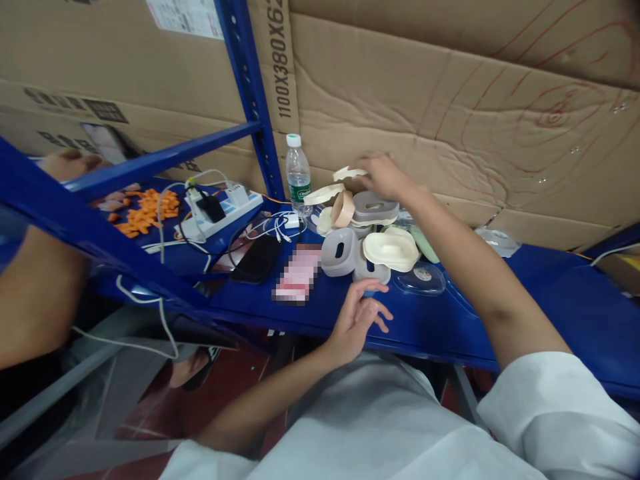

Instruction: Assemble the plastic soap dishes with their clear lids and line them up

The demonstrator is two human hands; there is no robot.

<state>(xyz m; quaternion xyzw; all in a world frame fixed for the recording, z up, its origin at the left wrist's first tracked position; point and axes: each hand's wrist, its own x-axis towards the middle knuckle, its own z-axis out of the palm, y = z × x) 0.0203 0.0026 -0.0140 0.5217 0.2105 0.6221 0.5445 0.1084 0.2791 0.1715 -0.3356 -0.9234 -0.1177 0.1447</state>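
My right hand (383,175) reaches to the back of the pile, its fingers closed on a thin cream-coloured plastic piece (349,174) whose exact kind I cannot make out. My left hand (356,325) hovers at the front edge, fingers loosely curved and apart, with nothing in them. Between the hands lie oval plastic parts: a grey one with a slot (331,263), cream ones stacked together (393,248), and a darker grey one (375,205). A tan roll of tape (343,209) stands on edge among them. A clear oval lid (423,279) rests to the right.
The blue shelf (560,293) backs onto cardboard. Left of the pile stand a water bottle (299,177), a black phone (256,259) and a lit phone screen (299,273). A power strip (225,213) and orange pieces (150,212) lie beyond a blue post. Another person's arm (43,287) is at far left.
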